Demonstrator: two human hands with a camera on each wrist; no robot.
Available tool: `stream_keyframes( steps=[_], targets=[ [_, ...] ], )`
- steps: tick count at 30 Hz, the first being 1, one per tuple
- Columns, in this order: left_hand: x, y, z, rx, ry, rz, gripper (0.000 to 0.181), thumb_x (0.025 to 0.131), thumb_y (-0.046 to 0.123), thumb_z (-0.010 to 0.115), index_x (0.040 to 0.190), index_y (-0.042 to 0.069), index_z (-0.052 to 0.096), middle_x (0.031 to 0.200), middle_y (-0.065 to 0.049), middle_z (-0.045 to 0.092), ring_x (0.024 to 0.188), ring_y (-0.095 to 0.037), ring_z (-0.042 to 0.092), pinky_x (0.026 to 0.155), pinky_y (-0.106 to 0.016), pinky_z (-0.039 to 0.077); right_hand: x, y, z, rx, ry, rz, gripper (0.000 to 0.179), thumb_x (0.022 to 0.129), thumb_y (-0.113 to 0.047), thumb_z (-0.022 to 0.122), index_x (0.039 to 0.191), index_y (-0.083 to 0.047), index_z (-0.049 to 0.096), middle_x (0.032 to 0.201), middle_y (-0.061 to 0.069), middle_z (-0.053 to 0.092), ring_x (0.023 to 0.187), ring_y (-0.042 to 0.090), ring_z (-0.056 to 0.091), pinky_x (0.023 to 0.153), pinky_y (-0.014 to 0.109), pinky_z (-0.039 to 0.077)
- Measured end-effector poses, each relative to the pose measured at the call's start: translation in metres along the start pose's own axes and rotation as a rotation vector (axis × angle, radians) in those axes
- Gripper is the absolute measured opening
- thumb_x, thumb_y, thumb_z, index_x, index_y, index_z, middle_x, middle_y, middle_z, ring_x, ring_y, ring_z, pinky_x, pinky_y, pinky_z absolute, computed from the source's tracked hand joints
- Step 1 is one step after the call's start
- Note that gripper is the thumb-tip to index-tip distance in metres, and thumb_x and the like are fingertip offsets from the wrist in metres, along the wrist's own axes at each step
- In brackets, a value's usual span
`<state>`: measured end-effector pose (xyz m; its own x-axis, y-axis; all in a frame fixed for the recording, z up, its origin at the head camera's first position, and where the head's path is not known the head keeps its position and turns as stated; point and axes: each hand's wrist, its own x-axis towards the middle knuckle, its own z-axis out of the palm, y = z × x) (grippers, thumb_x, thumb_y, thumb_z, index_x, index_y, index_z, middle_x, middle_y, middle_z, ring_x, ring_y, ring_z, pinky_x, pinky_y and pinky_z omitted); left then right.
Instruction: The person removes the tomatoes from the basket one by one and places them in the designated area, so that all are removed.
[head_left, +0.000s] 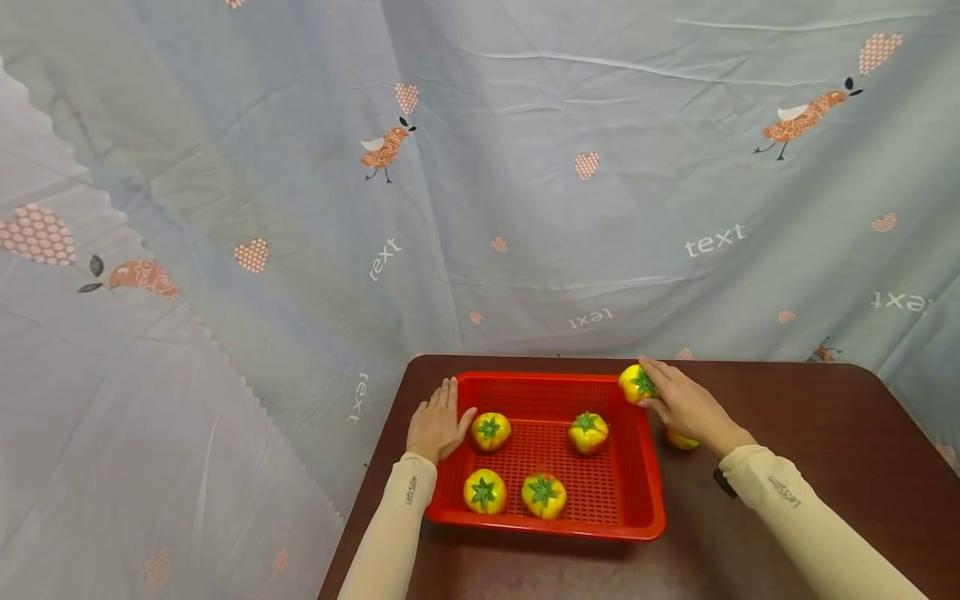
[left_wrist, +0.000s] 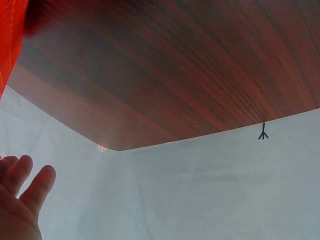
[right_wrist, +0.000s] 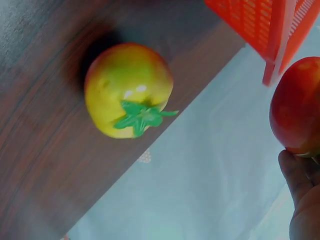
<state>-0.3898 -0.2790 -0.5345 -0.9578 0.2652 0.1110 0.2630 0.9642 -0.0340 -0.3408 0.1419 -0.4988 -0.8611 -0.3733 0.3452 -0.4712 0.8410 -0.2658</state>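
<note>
My right hand point(head_left: 688, 406) grips a yellow-and-red tomato point(head_left: 637, 384) with a green leafy top, over the back right corner of a red plastic basket point(head_left: 542, 528). In the right wrist view the held tomato point(right_wrist: 298, 107) shows its red side close to the basket's rim. Several similar tomatoes lie inside, among them one at the back left point(head_left: 491, 432) and one at the right point(head_left: 588, 433). My left hand point(head_left: 437, 423) rests along the basket's left rim, fingers straight and holding nothing. Another tomato point(right_wrist: 129, 90) sits on the table outside the basket, partly hidden under my right hand in the head view.
The basket stands on a dark brown wooden table point(head_left: 795, 467) near its back edge. A grey-blue curtain point(head_left: 525, 208) printed with birds and hearts hangs behind the table and along its left side.
</note>
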Motion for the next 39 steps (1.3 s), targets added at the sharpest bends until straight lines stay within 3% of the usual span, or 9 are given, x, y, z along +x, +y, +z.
stream_keyframes(
  steps=[18, 24, 39],
  targets=[
    [0.001, 0.001, 0.002, -0.005, 0.007, -0.004, 0.075, 0.101, 0.053, 0.035, 0.153, 0.0, 0.027, 0.156, -0.017, 0.035, 0.141, -0.03, 0.041, 0.111, -0.047, 0.039, -0.03, 0.036, -0.014, 0.027, -0.06, 0.145, 0.072, 0.092, -0.016, 0.068, 0.147, 0.012, 0.031, 0.145, 0.034, 0.039, 0.127, 0.051, 0.042, 0.1, 0.063, 0.041],
    [0.001, 0.0, 0.002, -0.009, -0.006, -0.003, 0.075, 0.101, 0.053, 0.035, 0.153, -0.001, 0.026, 0.157, -0.017, 0.034, 0.142, -0.03, 0.04, 0.112, -0.048, 0.038, -0.038, 0.042, -0.017, 0.027, -0.073, 0.156, 0.071, 0.093, -0.016, 0.066, 0.147, 0.013, 0.03, 0.147, 0.035, 0.036, 0.128, 0.052, 0.04, 0.101, 0.063, 0.04],
    [-0.001, 0.0, 0.004, -0.007, 0.044, 0.009, 0.074, 0.101, 0.051, 0.038, 0.151, -0.002, 0.03, 0.154, -0.019, 0.038, 0.139, -0.031, 0.043, 0.11, -0.048, 0.04, -0.049, 0.057, -0.027, 0.008, -0.057, 0.195, 0.071, 0.093, -0.016, 0.065, 0.146, 0.014, 0.029, 0.144, 0.037, 0.036, 0.127, 0.054, 0.038, 0.101, 0.066, 0.037]
  ],
)
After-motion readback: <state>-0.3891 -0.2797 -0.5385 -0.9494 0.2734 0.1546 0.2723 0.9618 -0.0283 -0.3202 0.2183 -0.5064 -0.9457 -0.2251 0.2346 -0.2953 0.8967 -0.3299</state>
